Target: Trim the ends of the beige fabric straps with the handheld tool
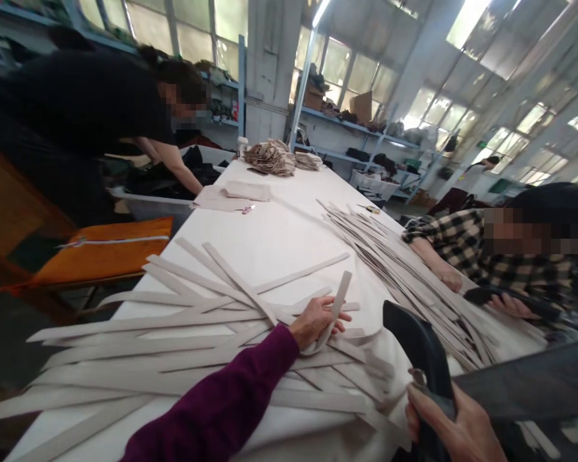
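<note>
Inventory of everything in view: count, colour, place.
Table: one, white, centre
Loose strips: many, beige, near left
Bundled strips: many, beige, table's right
Cloth stacks: two, beige-brown, far end
Flat cloth: pale, left edge
Scissors: one, pinkish, beside it
Chair: one, orange, left
Bin: one, pale, behind chair
Shelving: blue, back
Other people: at least three, around
Curved piece: one, black, right grip
Left hand: one, purple sleeve, holding strip, centre
Right hand: one, lower right

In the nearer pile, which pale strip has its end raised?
The strip in the left hand; its end sticks up, while the other strips lie down.
</note>
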`<act>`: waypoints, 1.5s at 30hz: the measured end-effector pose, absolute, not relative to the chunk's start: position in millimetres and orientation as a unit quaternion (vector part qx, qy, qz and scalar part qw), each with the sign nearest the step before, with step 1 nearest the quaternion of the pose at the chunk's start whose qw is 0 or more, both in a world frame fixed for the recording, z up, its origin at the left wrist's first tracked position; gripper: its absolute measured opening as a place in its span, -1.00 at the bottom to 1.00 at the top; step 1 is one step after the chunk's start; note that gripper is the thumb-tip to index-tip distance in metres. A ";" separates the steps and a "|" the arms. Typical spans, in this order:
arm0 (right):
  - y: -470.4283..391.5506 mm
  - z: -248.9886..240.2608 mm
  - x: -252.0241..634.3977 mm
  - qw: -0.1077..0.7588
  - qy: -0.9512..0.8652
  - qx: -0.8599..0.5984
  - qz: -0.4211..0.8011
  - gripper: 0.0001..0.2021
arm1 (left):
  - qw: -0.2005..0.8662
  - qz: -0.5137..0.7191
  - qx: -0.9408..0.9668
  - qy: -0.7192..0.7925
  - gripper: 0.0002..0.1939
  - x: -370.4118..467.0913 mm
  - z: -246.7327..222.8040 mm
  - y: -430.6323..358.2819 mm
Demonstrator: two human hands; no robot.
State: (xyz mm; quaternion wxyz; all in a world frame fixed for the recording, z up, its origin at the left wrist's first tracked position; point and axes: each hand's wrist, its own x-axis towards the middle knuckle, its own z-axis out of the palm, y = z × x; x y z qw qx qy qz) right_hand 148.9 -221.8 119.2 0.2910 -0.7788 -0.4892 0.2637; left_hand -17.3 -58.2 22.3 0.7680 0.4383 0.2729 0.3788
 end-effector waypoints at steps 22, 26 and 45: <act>-195.1 119.5 109.3 0.283 -0.516 -0.728 0.352 -0.79 | 0.749 0.381 0.506 0.195 -0.34 -13.6 29.3 -67.9; -197.8 120.0 107.0 0.285 -0.515 -0.726 0.355 -0.81 | 0.765 0.382 0.490 0.171 -0.29 -15.0 29.7 -65.4; -181.2 125.3 107.9 0.294 -0.508 -0.723 0.364 -0.87 | 0.823 0.293 0.458 0.166 -0.15 -22.2 22.0 -56.1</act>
